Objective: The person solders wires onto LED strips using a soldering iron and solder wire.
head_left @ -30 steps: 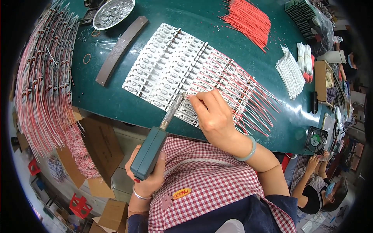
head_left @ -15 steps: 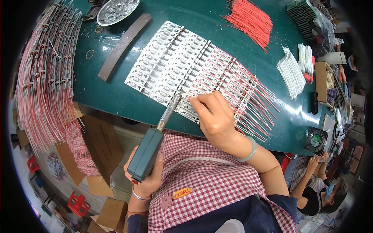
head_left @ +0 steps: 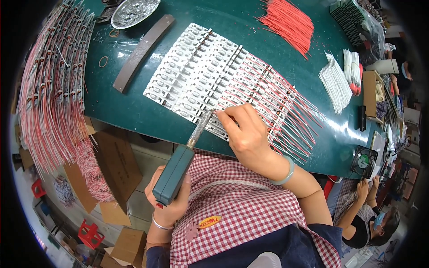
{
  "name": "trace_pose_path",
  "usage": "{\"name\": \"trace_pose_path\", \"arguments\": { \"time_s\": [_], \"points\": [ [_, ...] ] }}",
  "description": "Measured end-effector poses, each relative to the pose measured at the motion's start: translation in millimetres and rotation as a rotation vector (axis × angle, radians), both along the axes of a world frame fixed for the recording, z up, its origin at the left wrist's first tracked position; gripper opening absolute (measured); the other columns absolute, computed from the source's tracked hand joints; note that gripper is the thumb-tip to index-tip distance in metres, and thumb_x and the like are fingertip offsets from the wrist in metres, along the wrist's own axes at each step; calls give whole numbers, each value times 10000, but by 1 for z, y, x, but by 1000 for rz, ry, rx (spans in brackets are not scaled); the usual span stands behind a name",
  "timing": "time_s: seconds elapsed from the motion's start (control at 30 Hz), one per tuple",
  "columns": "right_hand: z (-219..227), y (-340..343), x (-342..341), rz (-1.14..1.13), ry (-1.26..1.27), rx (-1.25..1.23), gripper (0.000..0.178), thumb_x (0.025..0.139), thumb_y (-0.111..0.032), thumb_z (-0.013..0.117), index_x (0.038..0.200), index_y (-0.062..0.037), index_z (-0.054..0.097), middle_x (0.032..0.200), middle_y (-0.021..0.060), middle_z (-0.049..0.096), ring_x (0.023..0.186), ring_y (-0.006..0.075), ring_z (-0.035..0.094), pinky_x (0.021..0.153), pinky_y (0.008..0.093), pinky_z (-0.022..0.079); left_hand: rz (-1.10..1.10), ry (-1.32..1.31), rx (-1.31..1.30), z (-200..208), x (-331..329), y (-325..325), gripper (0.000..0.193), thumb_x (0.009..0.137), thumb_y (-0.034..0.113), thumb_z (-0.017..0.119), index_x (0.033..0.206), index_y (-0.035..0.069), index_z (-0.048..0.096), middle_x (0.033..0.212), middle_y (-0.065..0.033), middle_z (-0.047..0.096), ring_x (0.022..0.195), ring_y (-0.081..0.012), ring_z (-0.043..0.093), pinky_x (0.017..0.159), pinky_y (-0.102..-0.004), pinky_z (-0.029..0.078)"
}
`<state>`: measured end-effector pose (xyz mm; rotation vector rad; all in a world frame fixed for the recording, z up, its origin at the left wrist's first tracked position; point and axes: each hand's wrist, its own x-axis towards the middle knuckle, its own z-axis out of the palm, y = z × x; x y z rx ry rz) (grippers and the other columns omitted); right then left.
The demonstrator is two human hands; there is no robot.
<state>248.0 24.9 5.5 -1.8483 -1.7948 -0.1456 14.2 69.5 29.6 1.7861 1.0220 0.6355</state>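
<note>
My left hand (head_left: 171, 211) is wrapped round the green body of a soldering gun (head_left: 173, 175). The gun's metal barrel points up and to the right, its tip at the near edge of a sheet of white circuit boards (head_left: 190, 73). Just beside that tip, the thumb and forefinger of my right hand (head_left: 246, 136) are pinched together over the boards. They seem to grip the end of a thin wire, mostly hidden by the fingers. Red and white wires (head_left: 298, 127) stretch across the right part of the sheet and hang past its edge.
A curved brown bar (head_left: 143, 53) and a metal dish (head_left: 135, 13) lie to the left. Bundles of red wires (head_left: 288, 24) and white wires (head_left: 336, 82) rest at the far right. Wired boards (head_left: 53, 89) hang at the left edge. A co-worker (head_left: 364, 223) sits at the right.
The soldering gun has shifted a little up and to the right with my left hand, its tip closer to my right fingertips. My right hand has barely moved.
</note>
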Motion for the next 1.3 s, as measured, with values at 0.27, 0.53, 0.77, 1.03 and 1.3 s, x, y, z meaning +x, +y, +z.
{"name": "trace_pose_path", "arguments": {
  "time_s": [0.27, 0.53, 0.77, 1.03, 1.3],
  "points": [
    [1, 1, -1, -8, -14, 0, 314, 682, -9, 666, 988, 63, 680, 902, 106, 598, 808, 246, 571, 644, 334, 503, -22, 22, 70, -4, -5, -2, 174, 752, -44, 739, 915, -65, 680, 853, -153, 668, 682, -253, 661, 631, -309, 525],
    [-2, 2, -1, -15, -6, 21, 305, 686, 1, 661, 984, 63, 678, 901, 107, 599, 804, 247, 573, 637, 335, 499, 87, -6, 27, -12, -17, -11, 254, 763, -7, 754, 1006, -59, 700, 915, -159, 692, 751, -253, 696, 678, -298, 545],
    [3, -4, -11, -22, 63, 52, 333, 662, 81, 696, 991, 30, 700, 862, 100, 619, 750, 246, 583, 605, 332, 491, 78, -20, 62, -5, -17, -12, 243, 757, -31, 748, 993, -62, 696, 924, -158, 695, 756, -250, 697, 685, -292, 546],
    [-2, -6, -13, -9, 52, 4, 320, 692, 2, 658, 1004, 74, 680, 887, 121, 596, 792, 268, 571, 637, 351, 491, 21, -7, 47, -8, -19, -12, 186, 750, -54, 734, 931, -72, 696, 889, -171, 691, 748, -286, 695, 700, -319, 549],
    [0, -3, -13, -14, 30, -21, 341, 680, -4, 647, 1007, 82, 679, 897, 119, 580, 811, 264, 558, 646, 353, 491, 22, 2, 16, -6, -15, -10, 173, 753, -40, 743, 915, -70, 687, 861, -158, 677, 708, -266, 674, 647, -309, 534]
  ]
}}
